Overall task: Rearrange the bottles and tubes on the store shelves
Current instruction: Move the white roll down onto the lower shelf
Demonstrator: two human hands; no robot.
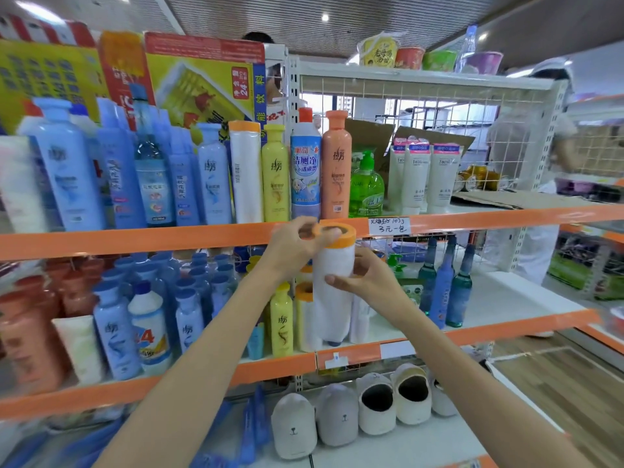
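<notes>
— What are the hands doing right in front of us?

— Both are holding a white tube (332,298) with an orange cap (334,235), upright, in front of the middle shelf (371,352). The left hand (297,246) is curling its fingers and thumb round the cap at the top. The right hand (366,282) is gripping the tube's body from the right side, fingers wrapping across the front.

— And where is the tube sitting against the shelves?

— Its cap is overlapping the orange edge of the upper shelf (135,239), just beside a handwritten price tag (388,225). Its lower end is hanging just above the middle shelf's edge, in front of other white tubes; whether it is touching anything I cannot tell.

— What is standing behind it?

— A yellow bottle (281,322) is standing just left of it on the middle shelf, blue bottles (114,329) farther left. Slippers (374,400) are lying on the bottom shelf.

— Farther back?

— On the upper shelf a matching white tube (245,173), a yellow bottle (275,173), a cleaner bottle (305,163), an orange bottle (336,167) and a green pump bottle (366,187) are standing in a row. A person (540,146) is standing beyond the wire rack.
</notes>
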